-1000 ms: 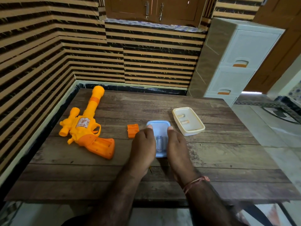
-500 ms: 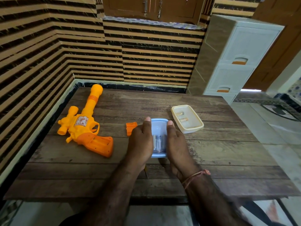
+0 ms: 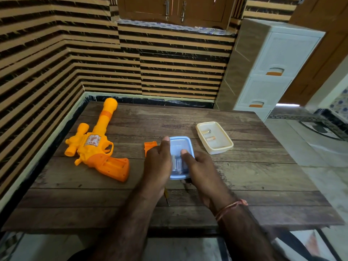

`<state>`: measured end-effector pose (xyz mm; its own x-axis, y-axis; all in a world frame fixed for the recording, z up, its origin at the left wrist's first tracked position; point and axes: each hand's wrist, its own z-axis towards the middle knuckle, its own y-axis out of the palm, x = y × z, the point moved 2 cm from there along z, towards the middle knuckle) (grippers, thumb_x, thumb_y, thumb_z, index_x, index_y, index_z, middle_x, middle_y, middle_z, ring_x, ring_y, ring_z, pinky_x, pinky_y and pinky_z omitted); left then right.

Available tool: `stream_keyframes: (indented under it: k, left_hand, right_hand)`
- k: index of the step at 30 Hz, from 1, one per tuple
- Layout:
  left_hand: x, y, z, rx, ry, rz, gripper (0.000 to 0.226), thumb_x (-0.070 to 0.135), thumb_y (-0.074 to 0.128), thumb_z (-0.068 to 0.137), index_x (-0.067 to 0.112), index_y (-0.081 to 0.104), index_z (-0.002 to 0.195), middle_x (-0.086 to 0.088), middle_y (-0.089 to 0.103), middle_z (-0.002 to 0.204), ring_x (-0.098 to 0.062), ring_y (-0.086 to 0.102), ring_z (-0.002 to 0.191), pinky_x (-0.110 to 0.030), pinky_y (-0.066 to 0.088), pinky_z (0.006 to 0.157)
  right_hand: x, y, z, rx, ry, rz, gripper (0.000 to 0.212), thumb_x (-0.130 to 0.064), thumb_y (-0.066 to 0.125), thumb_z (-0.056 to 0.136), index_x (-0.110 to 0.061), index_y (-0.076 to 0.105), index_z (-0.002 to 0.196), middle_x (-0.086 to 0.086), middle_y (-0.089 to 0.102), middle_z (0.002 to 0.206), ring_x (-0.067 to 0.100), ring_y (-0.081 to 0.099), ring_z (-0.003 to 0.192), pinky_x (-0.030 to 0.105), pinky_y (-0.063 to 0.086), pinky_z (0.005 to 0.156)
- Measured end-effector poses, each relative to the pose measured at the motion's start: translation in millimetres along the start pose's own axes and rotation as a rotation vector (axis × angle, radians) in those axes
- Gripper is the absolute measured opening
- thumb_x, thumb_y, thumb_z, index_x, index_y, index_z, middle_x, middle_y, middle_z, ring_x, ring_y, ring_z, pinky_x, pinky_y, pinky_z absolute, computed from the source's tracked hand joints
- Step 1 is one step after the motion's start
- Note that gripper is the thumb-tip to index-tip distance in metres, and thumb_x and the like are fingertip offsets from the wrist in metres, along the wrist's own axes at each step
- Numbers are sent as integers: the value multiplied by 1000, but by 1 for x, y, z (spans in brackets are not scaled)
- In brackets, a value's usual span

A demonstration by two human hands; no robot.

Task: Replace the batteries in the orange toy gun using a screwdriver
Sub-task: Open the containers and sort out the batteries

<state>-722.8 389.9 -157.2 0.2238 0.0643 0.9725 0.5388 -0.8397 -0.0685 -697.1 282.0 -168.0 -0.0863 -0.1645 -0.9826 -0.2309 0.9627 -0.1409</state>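
We've got both hands on the blue tray (image 3: 181, 143) mid-table: left hand (image 3: 157, 162) cupping its left side with the thumb along the rim, right hand (image 3: 197, 164) curled round its right side, thumb dipping in over the batteries (image 3: 177, 163) inside. The gun (image 3: 98, 147) lies flat toward the table's left edge with its grip compartment uncovered, the orange cover (image 3: 150, 146) sits between gun and tray, and a cream tray (image 3: 224, 146) with two batteries sits toward the far right.
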Motion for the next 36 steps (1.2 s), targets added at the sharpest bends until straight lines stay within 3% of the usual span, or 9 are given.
stream_keyframes:
  k: [4, 6, 8, 12, 14, 16, 22, 27, 36]
  left_hand:
    - [0, -2, 5, -48, -13, -55, 40, 42, 43, 102, 15, 67, 84, -9, 73, 84, -24, 71, 77, -39, 57, 73]
    - [0, -4, 8, -60, -14, -72, 39, 40, 43, 103, 15, 68, 87, -11, 74, 84, -24, 73, 75, -40, 60, 72]
    - [2, -9, 10, -49, -9, -80, 36, 38, 43, 103, 13, 67, 93, -11, 73, 84, -21, 73, 73, -33, 59, 66]
    - [4, -22, 15, 3, -3, -134, 30, 32, 47, 102, 11, 66, 91, -7, 65, 73, -16, 60, 66, -27, 50, 59]
    - [5, -27, 17, 27, -14, -153, 29, 30, 49, 102, 10, 66, 90, -5, 64, 71, -15, 59, 63, -25, 49, 56]
    - [5, -31, 21, 46, -18, -174, 29, 29, 50, 101, 10, 67, 88, -6, 64, 70, -15, 59, 62, -25, 48, 56]
    - [7, -34, 21, 43, -14, -196, 26, 23, 49, 101, 8, 66, 87, -7, 62, 71, -17, 56, 63, -26, 47, 55]
    - [5, -33, 24, 34, -5, -199, 26, 24, 50, 101, 10, 65, 83, -7, 63, 70, -17, 57, 61, -28, 48, 57]
    - [3, -32, 25, 20, 11, -209, 24, 24, 52, 100, 11, 65, 84, -7, 64, 70, -17, 57, 61, -29, 48, 58]
  right_hand:
    - [4, -6, 3, 74, 12, 57, 23, -26, 61, 95, -6, 71, 91, 16, 75, 85, 28, 73, 76, 41, 57, 62]
    - [3, -9, 4, 109, 18, 93, 22, -25, 63, 93, -5, 72, 91, 15, 75, 83, 26, 72, 72, 34, 56, 58]
    - [3, -13, 5, 135, 46, 89, 21, -25, 65, 92, -5, 72, 90, 15, 75, 82, 27, 72, 73, 37, 58, 62]
    - [18, -27, 15, 295, 57, -206, 29, -44, 73, 81, -16, 72, 86, 0, 73, 74, 17, 72, 70, 40, 61, 68]
    - [23, -32, 21, 365, 69, -260, 39, -54, 75, 73, -18, 68, 85, 0, 73, 79, 20, 71, 76, 45, 60, 73]
    - [22, -34, 29, 388, 66, -310, 38, -50, 74, 78, -14, 66, 86, 5, 72, 84, 25, 69, 82, 44, 57, 79]
    - [21, -33, 48, 340, 77, -382, 32, -44, 68, 86, -12, 68, 85, 8, 72, 88, 27, 67, 87, 45, 55, 84]
    - [17, -29, 50, 304, 86, -562, 36, -44, 62, 91, -8, 70, 96, 11, 71, 93, 29, 65, 92, 27, 43, 73]
    - [7, -24, 50, 268, 110, -891, 48, -53, 54, 92, -8, 64, 106, 16, 68, 109, 34, 64, 101, 32, 45, 76]
